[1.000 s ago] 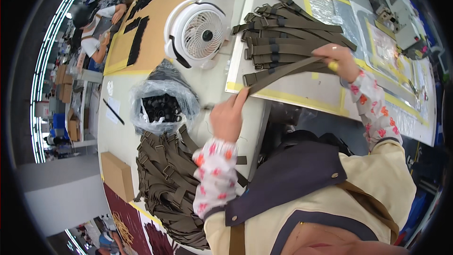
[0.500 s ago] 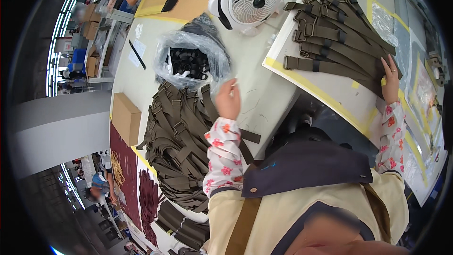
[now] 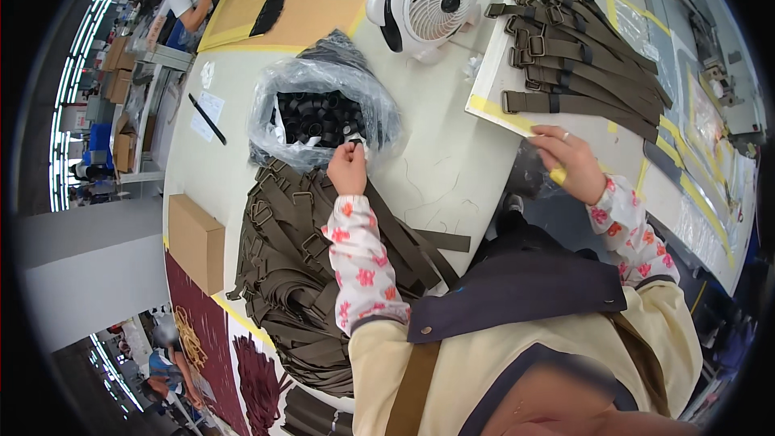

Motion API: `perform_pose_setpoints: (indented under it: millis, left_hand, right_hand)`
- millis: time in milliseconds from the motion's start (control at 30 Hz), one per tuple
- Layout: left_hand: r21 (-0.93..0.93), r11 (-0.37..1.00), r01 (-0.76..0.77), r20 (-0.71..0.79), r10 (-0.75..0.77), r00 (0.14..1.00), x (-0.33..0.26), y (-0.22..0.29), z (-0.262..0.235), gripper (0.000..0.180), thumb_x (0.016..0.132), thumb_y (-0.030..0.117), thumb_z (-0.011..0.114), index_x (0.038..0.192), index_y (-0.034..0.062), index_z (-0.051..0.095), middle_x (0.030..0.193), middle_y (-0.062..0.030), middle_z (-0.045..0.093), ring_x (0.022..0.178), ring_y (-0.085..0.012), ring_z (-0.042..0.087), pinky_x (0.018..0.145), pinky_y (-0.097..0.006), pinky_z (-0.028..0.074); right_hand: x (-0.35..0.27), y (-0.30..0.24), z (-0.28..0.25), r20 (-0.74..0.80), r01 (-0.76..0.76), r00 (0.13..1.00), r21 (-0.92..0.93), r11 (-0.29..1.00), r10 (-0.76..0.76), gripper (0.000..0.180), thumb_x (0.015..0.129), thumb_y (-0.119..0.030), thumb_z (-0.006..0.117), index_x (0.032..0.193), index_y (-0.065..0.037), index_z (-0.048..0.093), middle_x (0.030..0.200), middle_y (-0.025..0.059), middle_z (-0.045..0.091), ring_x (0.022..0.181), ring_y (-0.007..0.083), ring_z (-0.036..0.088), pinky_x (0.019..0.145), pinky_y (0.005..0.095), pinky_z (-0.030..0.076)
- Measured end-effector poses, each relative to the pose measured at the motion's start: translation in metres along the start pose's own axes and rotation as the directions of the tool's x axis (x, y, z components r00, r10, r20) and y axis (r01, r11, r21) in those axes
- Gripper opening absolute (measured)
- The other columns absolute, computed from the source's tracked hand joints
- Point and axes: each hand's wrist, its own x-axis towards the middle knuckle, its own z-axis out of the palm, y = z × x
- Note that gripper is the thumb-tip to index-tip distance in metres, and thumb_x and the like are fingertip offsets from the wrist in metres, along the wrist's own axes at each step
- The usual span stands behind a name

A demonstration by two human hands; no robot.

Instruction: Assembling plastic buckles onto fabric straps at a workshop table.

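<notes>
Cardboard box (image 3: 196, 242) sits at my far left on the pale table (image 3: 452, 186), plain and square-edged. Next comes the heap of olive webbing straps (image 3: 299, 291), flat woven strips with metal rectangular rings, slumped toward the table edge; I judge a nudge from my sleeve could slide some off. My left hand (image 3: 349, 168) is pinched nearly closed at the mouth of the crinkly clear plastic bag (image 3: 323, 113), fingertips on what looks like one small black loop, though I cannot tell for sure. The bag is thin and slack, so tugging it could spill the black loops. A white desk fan (image 3: 428, 0) stands behind. My right hand (image 3: 569, 161) lies loosely curled, holding nothing, on the board's yellow taped edge just below the laid-out finished straps (image 3: 581, 64), which a careless brush could disorder.
</notes>
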Motion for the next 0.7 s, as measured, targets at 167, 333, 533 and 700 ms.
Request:
perform_pose_setpoints:
  millis: [167,333,533,700]
  left_hand:
    - [-0.683,0.721,0.118,0.242,0.071,0.968,-0.102,0.061,-0.04,0.013,0.085,0.006,0.052,0.094,-0.0031,0.053,0.08,-0.0093,0.062,0.066,-0.0128,0.058,0.063,-0.023,0.046]
    - [-0.641,0.767,0.026,0.295,0.215,0.931,-0.159,0.087,-0.061,0.011,0.085,0.004,0.053,0.093,-0.0042,0.055,0.087,-0.0093,0.063,0.076,-0.0133,0.06,0.071,-0.025,0.048]
    - [-0.666,0.745,0.041,0.285,0.203,0.937,-0.178,0.088,-0.076,0.013,0.085,0.006,0.053,0.093,-0.0041,0.054,0.086,-0.0095,0.062,0.077,-0.0143,0.06,0.071,-0.026,0.048]
    - [-0.771,0.618,0.152,0.336,0.192,0.922,-0.181,0.083,-0.077,0.015,0.087,0.012,0.052,0.095,-0.0019,0.052,0.085,-0.009,0.061,0.074,-0.0156,0.06,0.069,-0.027,0.048]
  right_hand:
    - [0.021,-0.048,0.053,0.327,-0.272,0.936,0.449,0.851,0.126,0.02,0.079,-0.006,0.059,0.098,-0.001,0.058,0.089,0.0121,0.062,0.078,0.0208,0.062,0.067,0.0285,0.049]
    - [0.033,-0.093,0.089,0.512,-0.475,0.857,0.738,0.48,0.062,0.026,0.082,-0.013,0.06,0.103,0.002,0.055,0.09,0.0093,0.062,0.079,0.0141,0.061,0.07,0.0263,0.048]
    - [0.03,-0.115,0.102,0.556,-0.533,0.83,0.813,0.235,-0.044,0.027,0.084,-0.015,0.059,0.104,0.002,0.054,0.09,0.0075,0.061,0.076,0.0103,0.059,0.071,0.0241,0.046]
    - [0.026,-0.121,0.098,0.528,-0.433,0.849,0.721,0.54,-0.025,0.02,0.081,-0.013,0.061,0.096,0.0,0.058,0.076,0.0039,0.061,0.067,0.0082,0.055,0.065,0.0239,0.045]
